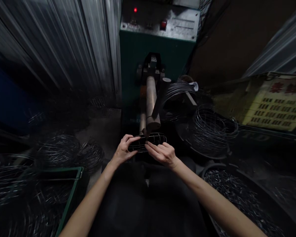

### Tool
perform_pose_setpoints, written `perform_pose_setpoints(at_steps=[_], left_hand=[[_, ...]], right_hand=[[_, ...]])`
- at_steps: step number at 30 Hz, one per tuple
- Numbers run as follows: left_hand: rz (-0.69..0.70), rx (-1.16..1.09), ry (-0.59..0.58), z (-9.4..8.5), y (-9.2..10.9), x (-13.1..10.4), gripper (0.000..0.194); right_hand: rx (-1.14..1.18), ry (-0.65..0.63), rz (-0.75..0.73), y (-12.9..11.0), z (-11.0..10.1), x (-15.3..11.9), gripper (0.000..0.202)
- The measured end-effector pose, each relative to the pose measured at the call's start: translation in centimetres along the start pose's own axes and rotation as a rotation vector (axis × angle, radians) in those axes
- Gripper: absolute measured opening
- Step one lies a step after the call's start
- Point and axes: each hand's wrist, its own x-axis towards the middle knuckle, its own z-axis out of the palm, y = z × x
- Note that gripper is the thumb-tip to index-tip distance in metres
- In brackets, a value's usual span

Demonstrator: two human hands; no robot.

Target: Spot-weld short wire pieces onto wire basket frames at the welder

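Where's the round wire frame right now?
Near the head view's centre, the wire frame is held between the left hand and right hand, just below the metal arm.

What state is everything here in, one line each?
Red light: lit
Red switch: position unclear
Wire frame: held at the machine arm's end
Left grip: closed on the frame's left side
Right grip: at the frame, pinch unclear
Wire loops: loosely heaped
Dark tub: holding many shiny bits
Green crate: open-topped, holding wire pieces
Yellow crate: contents hidden
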Motion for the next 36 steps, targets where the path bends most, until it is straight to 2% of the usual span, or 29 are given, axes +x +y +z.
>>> perform_pose_setpoints(at_steps=[6, 11, 13, 15, 17, 18, 21, 22, 24, 26, 28, 32, 36], left_hand=[[-0.002, 0.029, -0.009, -0.3, 0.3, 0.0, 0.053], [0.029, 0.026, -0.006, -0.5, 0.6, 0.1, 0.051], [0.001, 0.033, -0.011, -0.6, 0.5, -0.2, 0.061], [-0.063, 0.034, 0.018, -0.5, 0.0, -1.0, 0.079], [-0.124, 0.034, 0.071, -0.3, -0.8, -2.0, 0.090], [-0.144, 0.032, 0.096, -0.1, -1.2, -2.5, 0.090], [-0.189, -0.005, 0.175, 0.8, -2.4, -3.6, 0.082], [-0.198, -0.024, 0.208, 1.2, -2.7, -3.8, 0.081], [-0.197, -0.053, 0.264, 1.6, -3.0, -4.1, 0.079], [-0.173, -0.065, 0.295, 1.8, -2.8, -4.3, 0.077], [-0.161, -0.060, 0.296, 1.7, -2.3, -4.6, 0.075], [-0.143, -0.006, 0.205, 1.1, -0.2, -5.1, 0.060], [-0.093, 0.016, 0.175, 0.4, 1.9, -4.4, 0.049]], right_hand=[[-0.006, 0.030, 0.011, -0.2, 0.1, -0.2, 0.023], [0.036, -0.014, 0.070, -0.8, 0.3, 0.4, 0.024], [0.074, -0.046, 0.121, -1.2, -0.8, 0.6, 0.026], [0.140, -0.082, 0.231, -1.4, -3.0, -0.3, 0.029], [0.212, -0.099, 0.436, -1.4, -6.0, -3.2, 0.032], [0.231, -0.106, 0.587, -1.3, -7.6, -5.5, 0.031], [0.084, -0.184, 1.209, -1.4, -11.8, -15.3, 0.035], [-0.002, -0.297, 1.375, -1.7, -12.7, -18.9, 0.041], [0.018, -0.655, 1.611, -2.9, -13.9, -25.6, 0.043], [0.197, -0.837, 1.711, -4.7, -14.2, -30.4, 0.032], [0.364, -0.896, 1.714, -6.5, -14.1, -32.9, 0.023], [0.526, -0.923, 1.695, -8.1, -13.8, -33.2, 0.024], [0.415, -0.835, 1.729, -8.5, -13.9, -32.7, 0.021]])
